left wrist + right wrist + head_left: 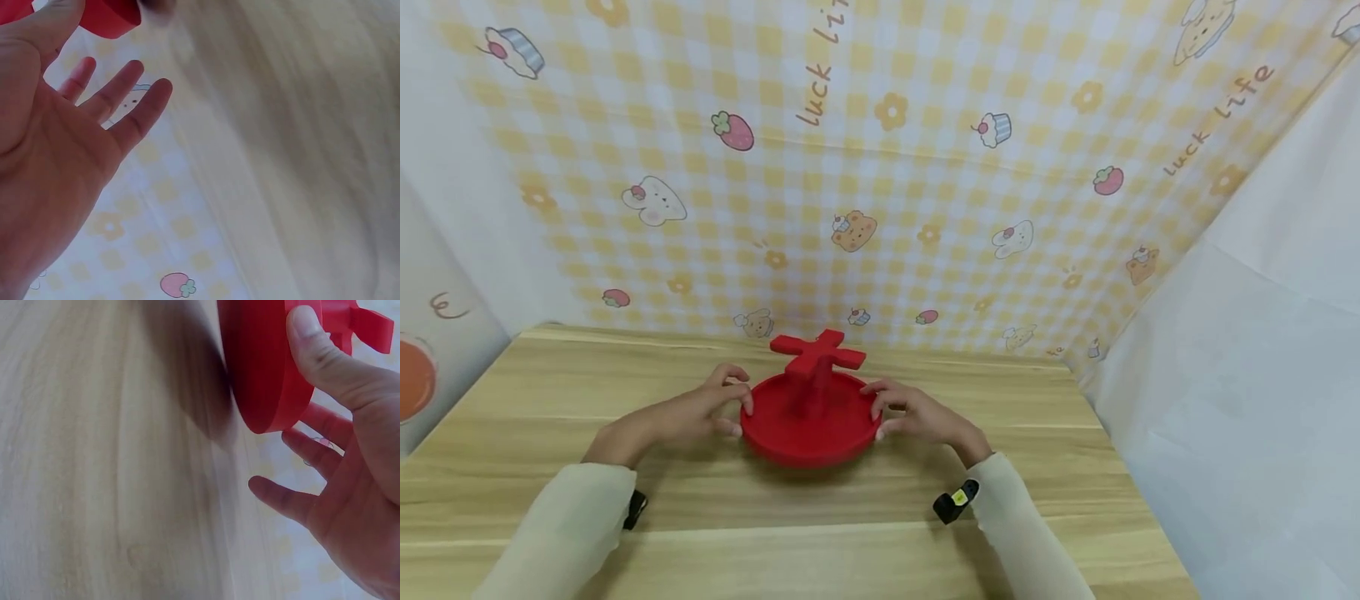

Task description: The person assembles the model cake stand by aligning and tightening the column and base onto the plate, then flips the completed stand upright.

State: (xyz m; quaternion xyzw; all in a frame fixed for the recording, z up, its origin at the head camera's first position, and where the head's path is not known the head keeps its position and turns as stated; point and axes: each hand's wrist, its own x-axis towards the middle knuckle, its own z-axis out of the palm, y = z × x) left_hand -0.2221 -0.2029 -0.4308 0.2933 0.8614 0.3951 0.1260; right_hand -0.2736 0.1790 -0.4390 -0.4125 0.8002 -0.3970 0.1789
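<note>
A red round dish (775, 429) has a short post at its centre, topped by a flat red cross (817, 352). My left hand (703, 410) pinches the dish's left rim between thumb and forefinger. On the opposite side, my right hand (921, 417) grips the rim the same way. From the right wrist view, the thumb (309, 337) presses the outer wall of the dish while the other fingers spread behind it. A shadow lies on the wood below the dish's underside. Only a corner of red shows in the left wrist view, beside three extended fingers.
The wooden table (865, 550) carries the dish near its back half. Behind it hangs a yellow checked cloth (925, 275) with cartoon prints, and a white sheet (1247, 400) closes the right side. Black wrist devices (957, 502) sit at both cuffs.
</note>
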